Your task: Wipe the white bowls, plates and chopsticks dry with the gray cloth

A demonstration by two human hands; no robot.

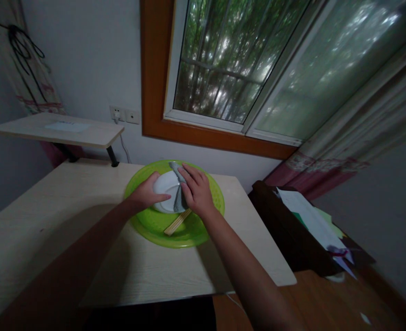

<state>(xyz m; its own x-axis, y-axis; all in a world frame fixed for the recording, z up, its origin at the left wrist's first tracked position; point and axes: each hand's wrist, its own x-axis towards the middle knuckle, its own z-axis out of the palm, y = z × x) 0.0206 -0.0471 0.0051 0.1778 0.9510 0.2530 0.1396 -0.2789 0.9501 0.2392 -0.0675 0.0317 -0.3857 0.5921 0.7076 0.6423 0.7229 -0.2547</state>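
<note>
A round green basin (pixel 208 225) sits at the far side of the pale wooden table (pixel 51 220). Inside it, my left hand (pixel 146 193) grips the left rim of a small white plate (pixel 166 186). My right hand (pixel 196 189) presses a grey cloth (pixel 179 195) against the plate's right side; the cloth's upper end sticks out above my fingers. Light wooden chopsticks (pixel 177 223) lie in the basin just below my right hand.
A small raised shelf (pixel 56 130) stands at the table's back left, below wall sockets (pixel 124 114). A window (pixel 237 69) with curtains fills the wall ahead. To the right, a dark box (pixel 292 239) holds papers (pixel 309 216), above a wooden floor.
</note>
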